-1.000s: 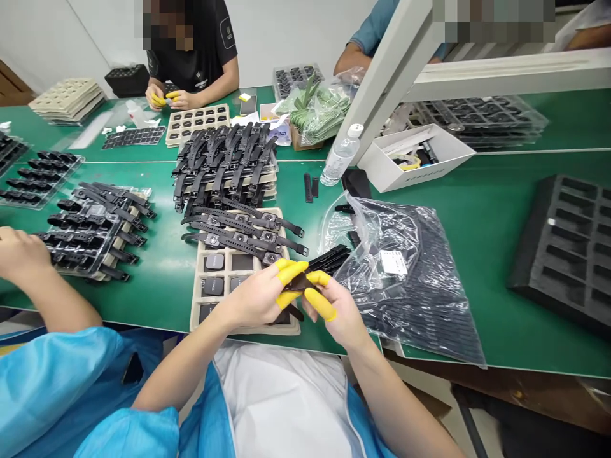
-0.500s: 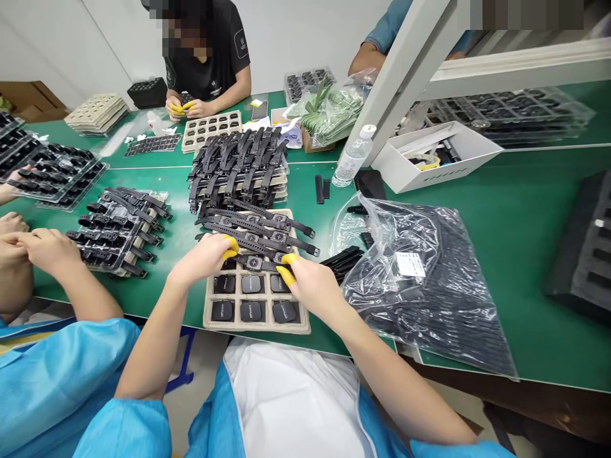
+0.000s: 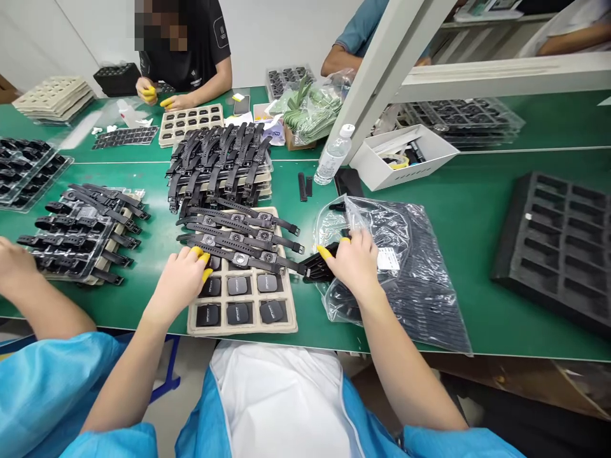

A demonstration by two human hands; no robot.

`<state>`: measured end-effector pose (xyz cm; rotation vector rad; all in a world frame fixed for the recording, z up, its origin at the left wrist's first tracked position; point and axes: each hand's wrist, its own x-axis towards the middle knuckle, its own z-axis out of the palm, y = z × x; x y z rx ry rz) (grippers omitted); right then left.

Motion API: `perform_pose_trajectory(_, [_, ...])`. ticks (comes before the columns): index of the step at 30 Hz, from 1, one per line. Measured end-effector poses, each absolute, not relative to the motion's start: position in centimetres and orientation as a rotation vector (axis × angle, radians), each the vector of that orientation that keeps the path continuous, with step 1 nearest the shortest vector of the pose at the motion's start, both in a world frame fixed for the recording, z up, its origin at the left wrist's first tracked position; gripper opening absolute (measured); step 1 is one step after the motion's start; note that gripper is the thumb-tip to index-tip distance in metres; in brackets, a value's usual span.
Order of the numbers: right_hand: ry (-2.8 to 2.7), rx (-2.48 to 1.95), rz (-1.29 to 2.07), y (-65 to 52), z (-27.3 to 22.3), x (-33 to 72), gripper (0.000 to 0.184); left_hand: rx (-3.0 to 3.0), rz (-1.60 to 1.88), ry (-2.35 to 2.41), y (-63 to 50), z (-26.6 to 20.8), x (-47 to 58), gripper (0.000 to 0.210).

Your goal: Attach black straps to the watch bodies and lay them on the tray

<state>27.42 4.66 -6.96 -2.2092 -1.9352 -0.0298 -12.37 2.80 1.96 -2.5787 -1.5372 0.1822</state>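
Observation:
My left hand (image 3: pixel 184 280) rests at the left edge of a beige pulp tray (image 3: pixel 195 324). Its yellow-covered thumb and finger close around the near side of a black watch case (image 3: pixel 214 262) in the tray. Several bare square watch cases (image 3: pixel 238 285) sit in the front compartments. Strapped smartwatches (image 3: pixel 236 238) lie face down across the back of the tray. My right hand (image 3: pixel 356 261), also with yellow finger covers, is at the mouth of a clear plastic bag (image 3: pixel 420 267), its fingers curled on black watch straps (image 3: pixel 319 266). The fingertips partly hide the straps.
Behind the tray stands a stack of trays with strapped watches (image 3: pixel 224 159). A water bottle (image 3: pixel 337 156), a white box (image 3: pixel 405 159) and a black foam tray (image 3: pixel 554 248) are to the right. Co-workers sit opposite and at left, beside another watch stack (image 3: pixel 86 235).
My right hand has left the strapped watch and moved right to the loose straps. My left hand has come away from that watch, which now lies on the tray. The view has turned right.

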Motion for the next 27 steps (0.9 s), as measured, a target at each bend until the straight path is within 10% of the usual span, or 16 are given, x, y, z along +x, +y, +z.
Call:
perform_pose_trajectory(8, [-1.861,-2.096,0.057,5.5,-8.1,28.0,0.028,-2.611,0.257,-1.359,4.2,2.3,-12.1,0.023])
perform_pose_trajectory(14, [-1.235,-1.429,0.749,4.9,-4.7,27.1,0.022,-2.691,0.152,-1.449,4.3,2.7,-13.2,0.02])
perform_pose_trajectory(22, [-0.768,-0.872,1.566,-1.1,1.2,21.2,0.037,-3.126,-1.211,-1.934,1.8,4.6,-6.0,0.025])
perform_pose_trajectory(27, [-0.844,-0.849,1.74,-3.2,-0.4,18.7,0.036,-3.328,-1.226,-1.483,1.9,1.1,-0.1,0.043])
